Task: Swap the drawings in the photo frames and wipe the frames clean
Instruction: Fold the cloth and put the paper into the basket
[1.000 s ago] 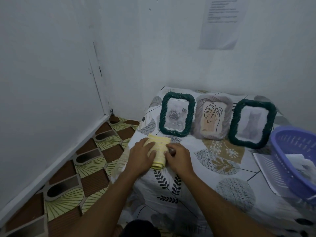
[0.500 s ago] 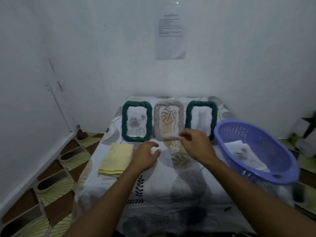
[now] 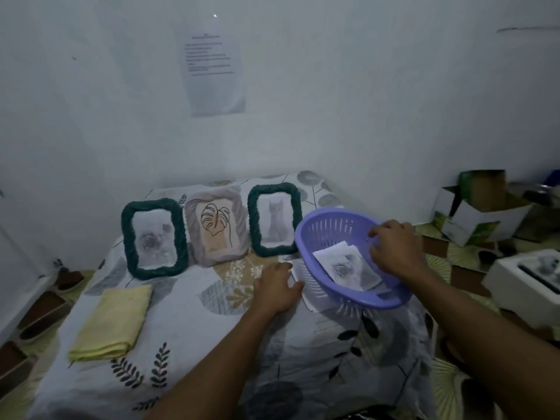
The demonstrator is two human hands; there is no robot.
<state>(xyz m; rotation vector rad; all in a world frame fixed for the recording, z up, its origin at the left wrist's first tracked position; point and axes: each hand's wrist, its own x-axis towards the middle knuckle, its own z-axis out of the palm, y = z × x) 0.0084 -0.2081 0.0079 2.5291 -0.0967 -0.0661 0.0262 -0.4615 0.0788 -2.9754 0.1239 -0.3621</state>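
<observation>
The step in hand is judged to be the fetching of a fresh drawing from the violet slotted plastic basket (image 3: pixel 306 237). It would be done well if the basket were steadied by the left hand (image 3: pixel 277 287), the uppermost white sheet with a grey pencil drawing (image 3: pixel 345 268) were pinched by one corner only, and the sheet were lifted flat (pencil work is presumed to smudge easily); care is also called for lest the basket be nudged into the dark green cord-wound frame holding a cat picture (image 3: pixel 274 219), which stands just beside its rim.

The left hand's fingers (image 3: pixel 280 268) are laid loosely together and flat on the leaf-printed worktop (image 3: pixel 212 344), nothing being held; the basket wall is just to their right. The right hand (image 3: pixel 394 250) is held over the basket's far side with its fingers (image 3: pixel 377 234) curled; whether the rim is clasped cannot be told.

The drawings lie inside the basket, just below those curled fingers. The cat frame is found just beyond the left fingers; the pale grey frame with a leaf line-drawing (image 3: pixel 216 225) and the second dark green frame with a rose sketch (image 3: pixel 154 237) stand further to their left; the folded yellow cloth (image 3: pixel 112 319) lies well apart on that same side.
</observation>
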